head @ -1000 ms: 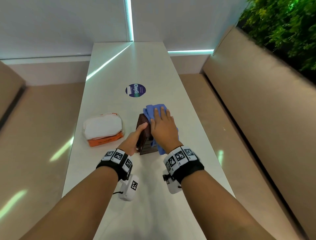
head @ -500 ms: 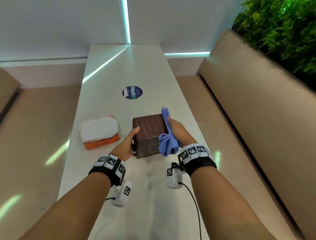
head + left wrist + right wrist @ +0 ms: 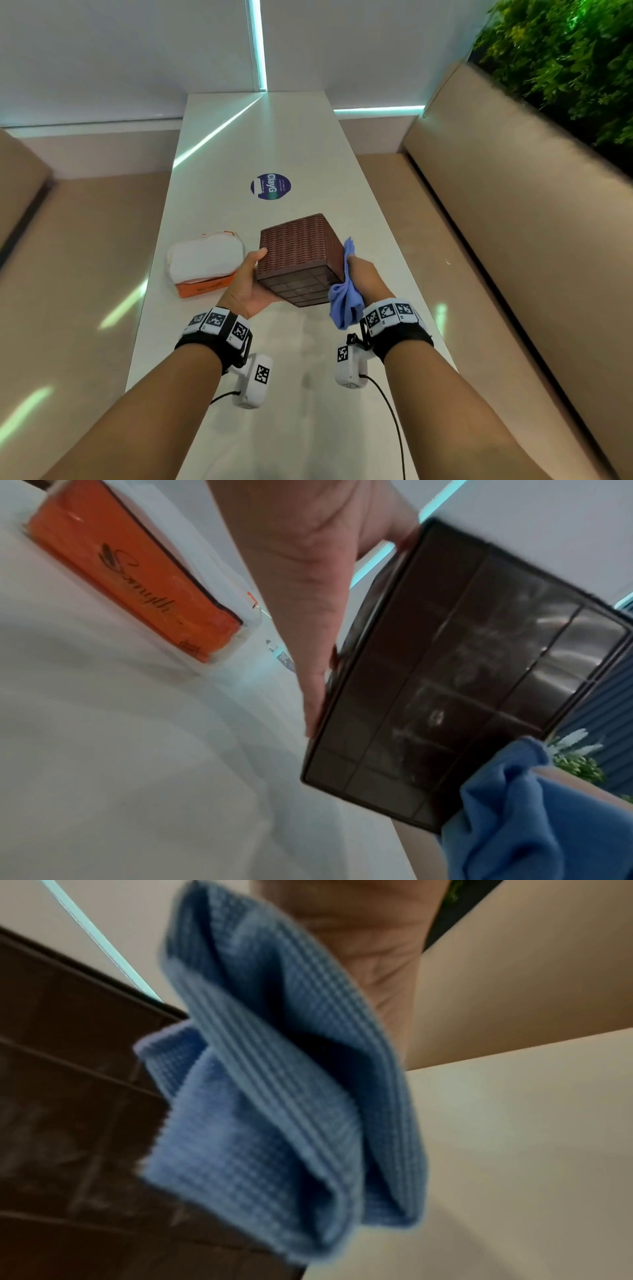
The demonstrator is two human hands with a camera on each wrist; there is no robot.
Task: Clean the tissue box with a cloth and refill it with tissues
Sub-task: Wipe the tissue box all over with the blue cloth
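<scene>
white table [image 3: 308, 428] between tan benches [image 3: 513, 240]

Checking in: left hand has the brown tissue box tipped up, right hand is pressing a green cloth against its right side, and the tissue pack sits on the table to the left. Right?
One thing is off: the cloth is blue, not green, as the head and right wrist views show. The rest stands: the left hand holds the tipped tissue box, the right hand presses the cloth against its right side, and the tissue pack lies on the table to the left.

One box [image 3: 301, 255], one cloth [image 3: 344, 301], one tissue pack [image 3: 203, 262], one sticker [image 3: 270, 186], one desk [image 3: 291, 137], two hands, left [image 3: 245, 286] and right [image 3: 368, 277], were in view.
</scene>
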